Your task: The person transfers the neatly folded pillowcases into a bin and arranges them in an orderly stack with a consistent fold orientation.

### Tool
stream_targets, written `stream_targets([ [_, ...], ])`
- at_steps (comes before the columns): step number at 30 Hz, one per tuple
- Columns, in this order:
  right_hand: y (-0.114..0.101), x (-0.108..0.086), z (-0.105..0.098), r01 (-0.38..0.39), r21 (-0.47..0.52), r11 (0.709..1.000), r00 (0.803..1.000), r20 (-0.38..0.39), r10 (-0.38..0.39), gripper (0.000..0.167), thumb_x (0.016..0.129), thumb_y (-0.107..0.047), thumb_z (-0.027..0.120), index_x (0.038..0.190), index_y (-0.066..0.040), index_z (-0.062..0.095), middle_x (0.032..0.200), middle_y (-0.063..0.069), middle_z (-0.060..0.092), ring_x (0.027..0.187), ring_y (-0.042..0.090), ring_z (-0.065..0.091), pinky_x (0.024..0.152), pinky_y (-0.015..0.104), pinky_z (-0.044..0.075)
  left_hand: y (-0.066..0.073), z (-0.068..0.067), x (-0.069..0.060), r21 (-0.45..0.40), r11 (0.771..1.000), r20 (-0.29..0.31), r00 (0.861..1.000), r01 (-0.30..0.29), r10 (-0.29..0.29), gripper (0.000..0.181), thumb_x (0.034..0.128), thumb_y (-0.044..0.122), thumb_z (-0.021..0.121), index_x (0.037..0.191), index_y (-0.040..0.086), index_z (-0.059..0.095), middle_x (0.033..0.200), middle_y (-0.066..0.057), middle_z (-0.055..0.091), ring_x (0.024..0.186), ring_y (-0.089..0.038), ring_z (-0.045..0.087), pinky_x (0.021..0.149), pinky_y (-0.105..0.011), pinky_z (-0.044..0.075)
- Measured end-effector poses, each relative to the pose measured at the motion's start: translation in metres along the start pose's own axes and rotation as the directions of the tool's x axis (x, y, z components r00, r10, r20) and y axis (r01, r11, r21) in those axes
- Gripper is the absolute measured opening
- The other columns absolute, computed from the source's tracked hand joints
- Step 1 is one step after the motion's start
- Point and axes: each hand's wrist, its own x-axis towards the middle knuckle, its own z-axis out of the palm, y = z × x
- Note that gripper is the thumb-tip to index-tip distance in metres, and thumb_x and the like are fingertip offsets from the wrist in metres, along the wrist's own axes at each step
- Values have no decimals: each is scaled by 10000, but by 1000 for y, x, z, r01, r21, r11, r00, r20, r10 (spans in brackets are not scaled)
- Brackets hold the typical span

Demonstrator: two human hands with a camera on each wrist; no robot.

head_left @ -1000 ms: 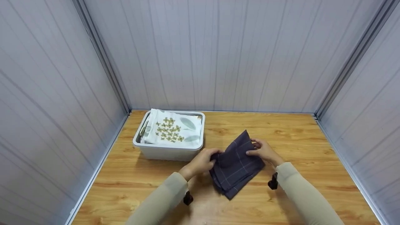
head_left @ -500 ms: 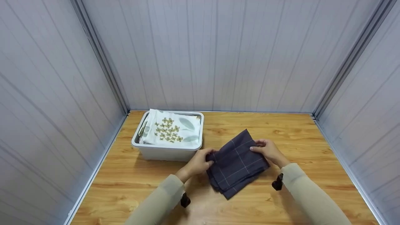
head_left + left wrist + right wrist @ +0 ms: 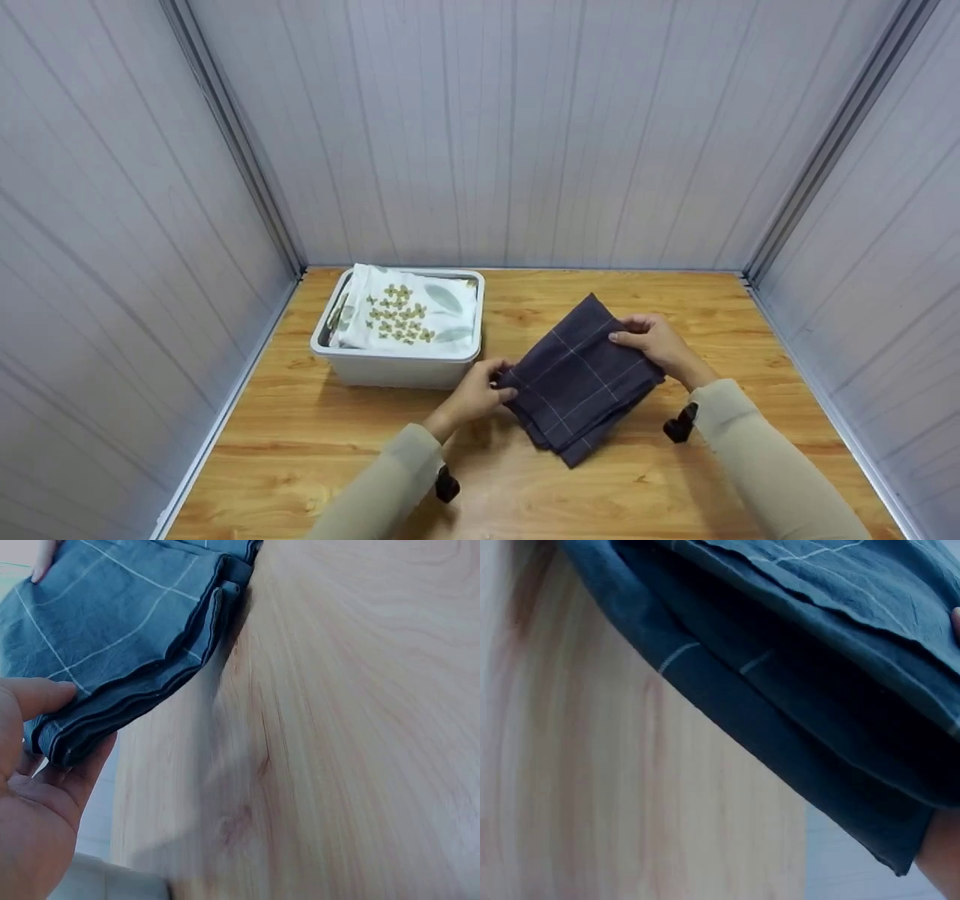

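A dark folded cloth (image 3: 577, 375) with thin white check lines is held between both hands over the wooden table, tilted with one corner pointing to the back. My left hand (image 3: 478, 390) pinches its left corner, thumb on top and fingers beneath; the left wrist view shows several stacked layers of the cloth (image 3: 127, 622) at the thumb. On the far right edge, my right hand (image 3: 660, 346) grips the cloth with the thumb on top and fingers behind. In the right wrist view the layers of the cloth (image 3: 780, 705) gape apart, and that hand is mostly out of frame.
Left of the cloth stands a white plastic bin (image 3: 401, 371), close to my left hand. In it lies folded white fabric (image 3: 405, 311) with brown flowers and green leaves. The wooden table (image 3: 540, 502) is bounded by pale panel walls (image 3: 510, 135) at the back and sides.
The cloth has been spread wider and flatter between the hands. My right hand has moved right and slightly back with its edge; the left hand keeps its pinch and has shifted slightly left.
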Motion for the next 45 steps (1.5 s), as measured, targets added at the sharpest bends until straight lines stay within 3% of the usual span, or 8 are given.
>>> stream_targets([
  [9,-26,-1,-6,27,-2,1000,999,21,-27,195,1013,-114,772,1200,-91,819,940,-30,832,711,102,757,673,257,634,-4,3,4,-50,998,-11,1000,26,-27,316,919,-35,778,1225,-67,709,1158,-195,748,1008,-189,684,914,-355,603],
  [15,-43,-2,-10,50,14,999,998,24,-50,170,1004,-65,762,1128,-148,844,911,-34,833,686,95,760,649,248,633,-6,6,7,-157,983,-37,995,90,-97,437,912,-27,789,1330,-76,669,1258,-219,733,1120,-274,700,987,-423,599],
  [25,-68,-7,-9,121,33,992,992,15,-121,263,983,19,736,1034,-208,858,860,-38,823,646,82,746,611,231,621,-4,13,10,-384,910,-43,981,157,-187,559,899,-29,824,1411,-44,598,1417,-230,646,1308,-492,637,919,-434,664],
  [31,-79,-9,-9,137,72,988,991,-24,-135,313,979,50,721,1009,-229,859,849,-34,820,637,83,746,597,230,618,0,22,15,-429,896,-67,984,119,-162,656,922,5,818,1516,-18,543,1478,-231,638,1342,-442,641,960,-377,645],
  [35,-85,-9,-7,154,119,981,988,-46,-150,337,977,68,708,1000,-232,861,858,-26,822,648,88,754,603,230,622,2,30,19,-491,866,-70,986,98,-151,727,935,22,796,1587,24,474,1514,-203,615,1355,-403,637,1008,-401,626],
  [41,-90,-7,-1,194,200,960,981,-55,-187,398,970,125,660,990,-217,862,863,-23,824,658,86,761,610,221,622,3,41,27,-546,830,-94,976,114,-196,781,911,81,834,1573,-6,430,1486,-188,640,1379,-336,627,1071,-375,581],
  [45,-91,-6,1,219,220,950,976,-52,-213,418,970,139,652,1016,-217,866,888,-28,832,672,86,766,614,218,623,5,48,37,-594,803,-141,975,54,-170,739,898,-5,816,1543,-55,458,1463,-212,655,1351,-290,648,1160,-387,525],
])
